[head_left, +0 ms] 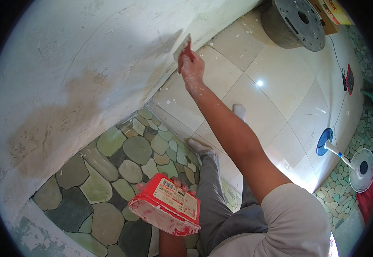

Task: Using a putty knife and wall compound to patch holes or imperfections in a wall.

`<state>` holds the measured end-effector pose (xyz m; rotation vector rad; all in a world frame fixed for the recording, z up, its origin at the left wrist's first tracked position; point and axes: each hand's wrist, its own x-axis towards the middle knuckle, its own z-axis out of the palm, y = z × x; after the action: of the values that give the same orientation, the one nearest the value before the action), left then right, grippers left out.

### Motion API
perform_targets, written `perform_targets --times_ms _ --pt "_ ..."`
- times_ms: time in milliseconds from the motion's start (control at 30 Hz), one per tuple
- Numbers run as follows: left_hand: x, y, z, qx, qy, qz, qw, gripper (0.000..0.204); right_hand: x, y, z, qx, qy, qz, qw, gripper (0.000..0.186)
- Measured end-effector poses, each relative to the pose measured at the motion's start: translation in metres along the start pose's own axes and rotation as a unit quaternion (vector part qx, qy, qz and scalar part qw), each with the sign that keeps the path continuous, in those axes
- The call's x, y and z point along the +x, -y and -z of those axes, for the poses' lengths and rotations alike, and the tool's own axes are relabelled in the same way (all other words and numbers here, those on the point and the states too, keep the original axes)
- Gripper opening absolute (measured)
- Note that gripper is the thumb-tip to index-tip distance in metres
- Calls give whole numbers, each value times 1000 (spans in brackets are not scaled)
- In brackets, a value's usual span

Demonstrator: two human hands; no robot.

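In my right hand point(192, 72) is a putty knife point(183, 55) with a red handle, its blade up at the lower part of the white wall point(122, 47). My right arm is stretched far forward, and white specks dot the wrist. My left hand point(181, 184) grips a red plastic tub point(169, 203) from its far side, with the fingertips showing over the edge. The tub is tilted, and white paste smears its rim and inside. A printed label covers one side. Most of the left palm is hidden behind the tub.
Pebble-patterned flooring point(130, 147) meets glossy cream tiles point(276, 81) spotted with white drips. A large dark round drum point(295, 25) stands by the wall at the far right, near a cardboard box point(323, 17). A white fan point(361, 170) with a blue base is at right; a cable runs nearby.
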<state>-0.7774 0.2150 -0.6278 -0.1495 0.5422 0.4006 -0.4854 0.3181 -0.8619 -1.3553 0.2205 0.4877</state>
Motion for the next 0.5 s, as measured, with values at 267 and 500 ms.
perform_targets --times_ms 267,500 --pt "-3 -4 5 11 -6 -12 1000 80 -49 -24 -20 -150 115 206 960 27" --pt "6 -3 6 4 32 5 999 74 -16 0 -10 -145 55 37 987 25"
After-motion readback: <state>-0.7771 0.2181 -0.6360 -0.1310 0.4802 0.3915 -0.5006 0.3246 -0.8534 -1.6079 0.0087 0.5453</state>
